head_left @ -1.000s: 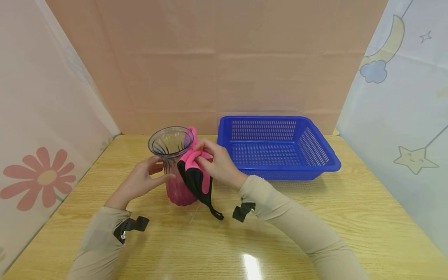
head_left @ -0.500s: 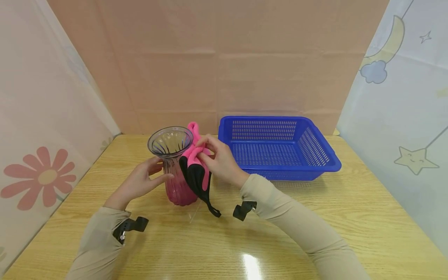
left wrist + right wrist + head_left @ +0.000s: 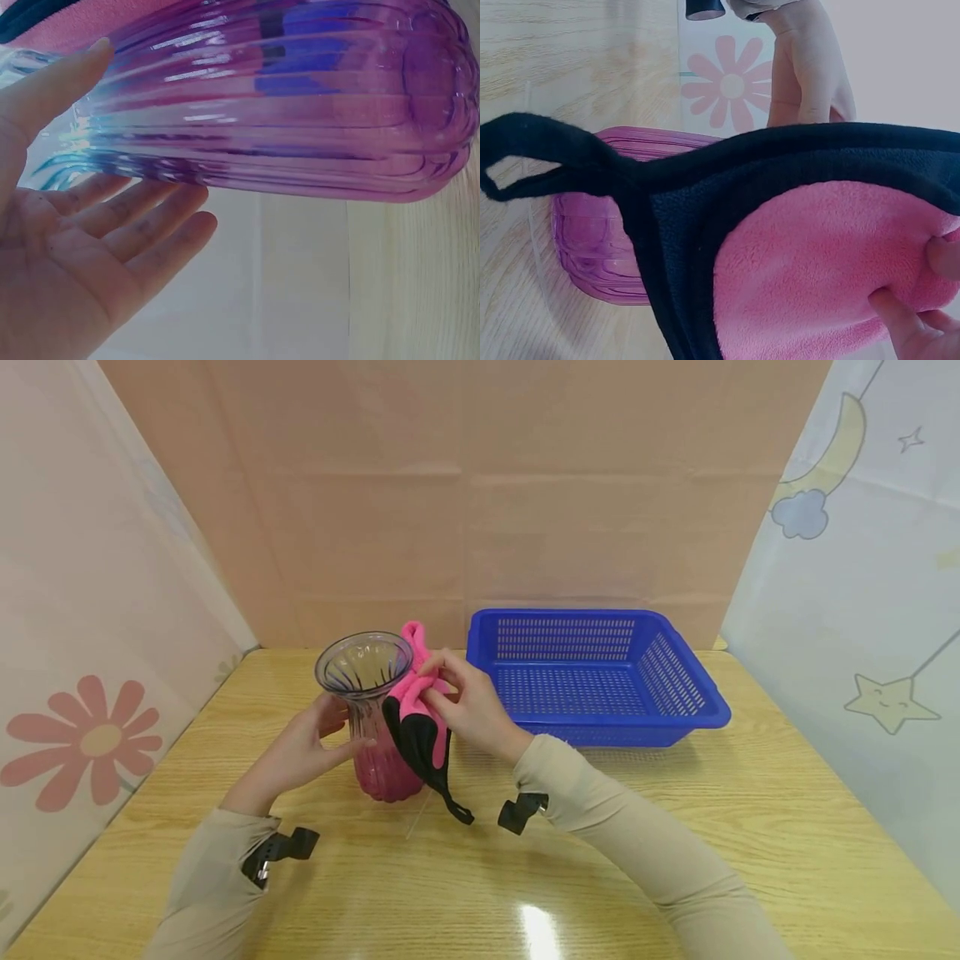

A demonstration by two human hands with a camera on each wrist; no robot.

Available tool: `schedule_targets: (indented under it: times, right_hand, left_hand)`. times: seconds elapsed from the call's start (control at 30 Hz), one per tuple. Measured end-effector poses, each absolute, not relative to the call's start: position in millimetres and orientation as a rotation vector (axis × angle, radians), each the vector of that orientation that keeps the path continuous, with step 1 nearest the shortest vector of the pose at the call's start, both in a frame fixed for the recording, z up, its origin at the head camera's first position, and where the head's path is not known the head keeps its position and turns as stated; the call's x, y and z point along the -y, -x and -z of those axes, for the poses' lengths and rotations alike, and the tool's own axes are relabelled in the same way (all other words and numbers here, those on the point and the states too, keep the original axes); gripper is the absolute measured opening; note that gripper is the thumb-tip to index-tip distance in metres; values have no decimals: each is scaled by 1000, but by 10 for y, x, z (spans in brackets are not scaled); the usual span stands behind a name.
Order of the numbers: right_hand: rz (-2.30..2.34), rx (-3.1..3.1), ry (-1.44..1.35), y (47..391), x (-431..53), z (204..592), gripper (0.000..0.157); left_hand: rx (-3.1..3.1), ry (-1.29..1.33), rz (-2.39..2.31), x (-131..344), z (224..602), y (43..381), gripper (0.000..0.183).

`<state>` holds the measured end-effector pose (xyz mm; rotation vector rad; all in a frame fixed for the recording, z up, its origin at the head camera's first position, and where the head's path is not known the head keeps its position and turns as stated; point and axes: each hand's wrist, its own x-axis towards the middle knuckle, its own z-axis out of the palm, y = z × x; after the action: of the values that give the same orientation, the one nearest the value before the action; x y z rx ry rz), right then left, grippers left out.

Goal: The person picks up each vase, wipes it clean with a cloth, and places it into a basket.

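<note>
A ribbed glass vase [image 3: 386, 768], clear at the flared mouth and pink below, stands upright on the table. My left hand [image 3: 296, 752] holds its neck from the left, thumb in front and fingers behind. In the left wrist view the fingertips lie along the glass of the vase [image 3: 337, 127]. At the vase's right side, my right hand [image 3: 476, 706] pinches a pink fleece cleaning cloth [image 3: 423, 743] with black edging, bunched against the rim and neck. Its black hanging loop dangles low, large in the right wrist view beside the cloth's pink face [image 3: 810, 255].
A blue perforated plastic basket [image 3: 600, 720] sits behind and to the right of the right hand. The wooden table [image 3: 420, 893] meets a peach backdrop [image 3: 465, 527] at the back. A thin clear strip [image 3: 417, 820] lies at the vase's foot.
My right hand has shifted slightly up and right with the cloth, whose top fold now stands higher above the vase rim. The left hand and vase have barely moved.
</note>
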<state>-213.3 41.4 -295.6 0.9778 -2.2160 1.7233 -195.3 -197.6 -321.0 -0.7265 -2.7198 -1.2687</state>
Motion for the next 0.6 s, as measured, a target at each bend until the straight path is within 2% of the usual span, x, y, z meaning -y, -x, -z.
schedule_targets:
  times: [0.37, 0.6]
  right_hand:
    - [-1731, 2220, -994, 2126, -377, 3027, 13]
    - [-1674, 2237, -995, 2119, -353, 3082, 13]
  left_hand:
    - [2768, 476, 1237, 1920, 3143, 1872, 69]
    - [2766, 452, 1237, 1930, 3159, 1876, 64]
